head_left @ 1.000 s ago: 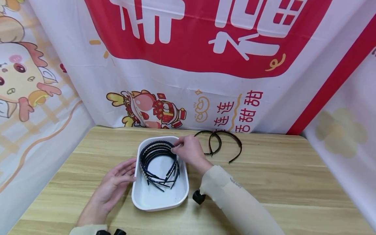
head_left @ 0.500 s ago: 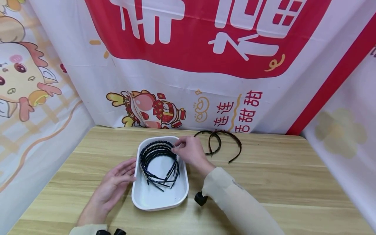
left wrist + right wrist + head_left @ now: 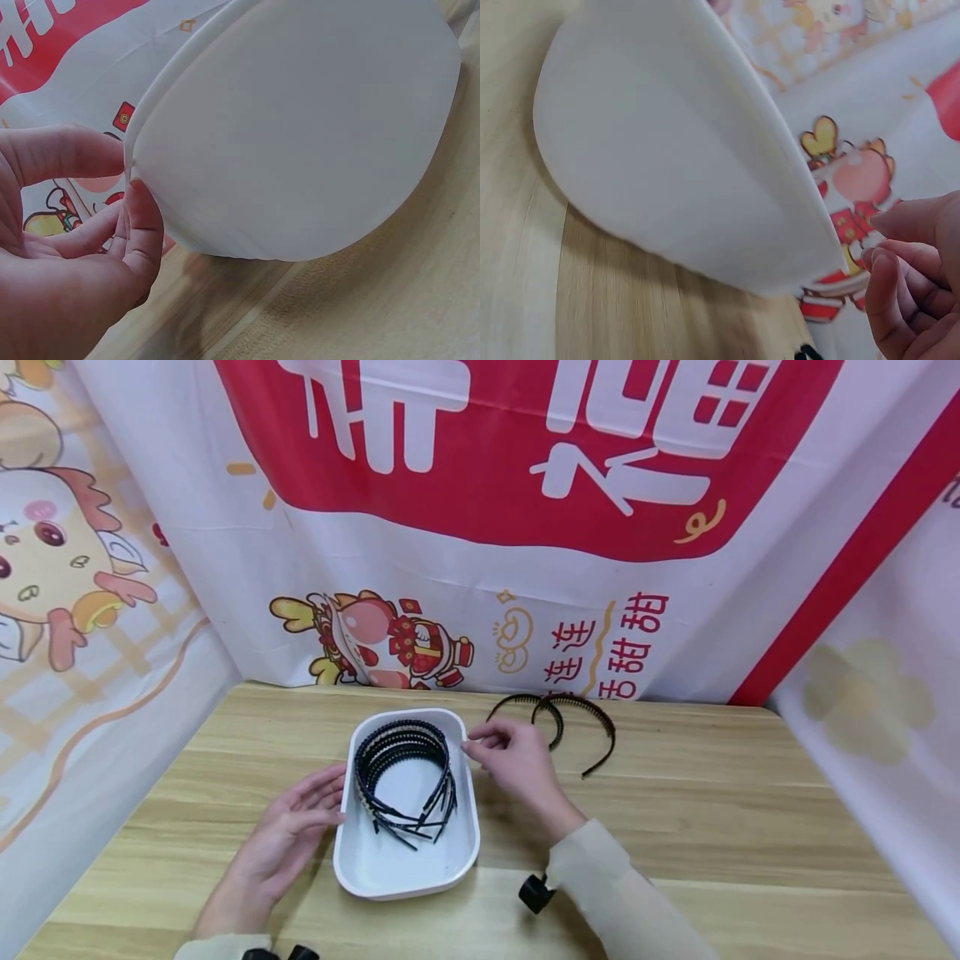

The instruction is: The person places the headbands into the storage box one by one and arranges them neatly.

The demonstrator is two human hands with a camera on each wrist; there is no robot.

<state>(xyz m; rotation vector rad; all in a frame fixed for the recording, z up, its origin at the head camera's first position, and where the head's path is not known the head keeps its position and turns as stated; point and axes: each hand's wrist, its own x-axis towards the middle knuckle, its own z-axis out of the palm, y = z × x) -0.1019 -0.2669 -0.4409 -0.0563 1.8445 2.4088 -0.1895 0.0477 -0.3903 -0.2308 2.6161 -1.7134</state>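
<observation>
A white tray (image 3: pixel 442 881) stands on the wooden table with several black headbands (image 3: pixel 405 743) nested upright inside it. Some bands look beaded. My left hand (image 3: pixel 288 827) rests its fingertips against the outside of the tray's left wall; the left wrist view shows the thumb and a finger (image 3: pixel 144 225) at the rim. Near the right rim is my right hand (image 3: pixel 521 764), holding nothing. Its fingers (image 3: pixel 889 300) are loosely bent, close to the rim in the right wrist view. Behind that hand lie two dark toothed headbands (image 3: pixel 592 706), overlapping on the table.
A printed white and red cloth (image 3: pixel 480 543) hangs along the table's back edge. More cloth covers the left and right sides. The wooden table top (image 3: pixel 712 827) extends to the right of the tray. Dark camera mounts (image 3: pixel 536 893) sit at the wrists.
My right hand has let go of the headbands in the tray and moved right, past the rim. The left hand has stayed at the tray's left wall.
</observation>
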